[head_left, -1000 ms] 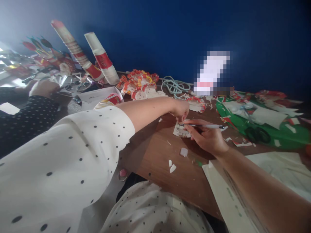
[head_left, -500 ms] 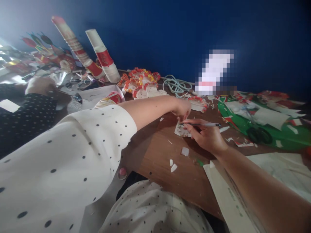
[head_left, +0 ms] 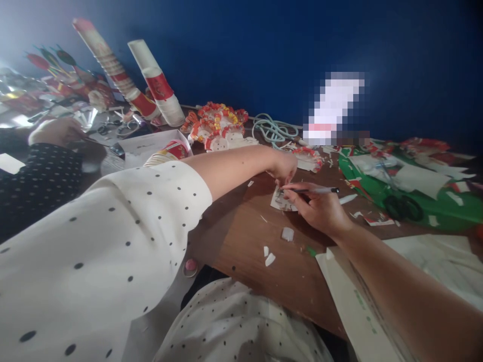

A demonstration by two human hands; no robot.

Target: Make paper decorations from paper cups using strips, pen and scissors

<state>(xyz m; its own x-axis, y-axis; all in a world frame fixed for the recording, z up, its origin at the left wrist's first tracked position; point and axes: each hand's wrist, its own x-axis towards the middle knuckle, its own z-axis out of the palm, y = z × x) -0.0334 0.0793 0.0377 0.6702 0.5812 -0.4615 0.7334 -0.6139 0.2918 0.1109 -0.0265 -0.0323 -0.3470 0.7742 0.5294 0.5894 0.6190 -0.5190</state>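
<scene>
My right hand (head_left: 325, 210) grips a pen (head_left: 320, 190), its tip over a small piece of white paper (head_left: 278, 202) with dark marks on it. At the paper's far edge, my left hand (head_left: 284, 167) is closed, with curled fingers pressed down on it; the fingertips are partly hidden. Beyond that hand lies a white disc with a red and yellow rim (head_left: 307, 158). Small white scraps (head_left: 269, 259) and a translucent square piece (head_left: 287, 234) are on the brown board (head_left: 241, 241) nearer to me.
Green sheet material with black-handled scissors (head_left: 403, 207) lies at right, above a pale paper bag (head_left: 362, 301). Leaning paper-cup stacks (head_left: 162, 90), decorated discs (head_left: 219, 125) and a pale blue cord (head_left: 273, 129) line the back. A co-worker's hand (head_left: 56, 131) holds a tool at left.
The pen and my right hand have shifted very slightly up and left over the paper. My left hand stays in place. The view has moved a little.
</scene>
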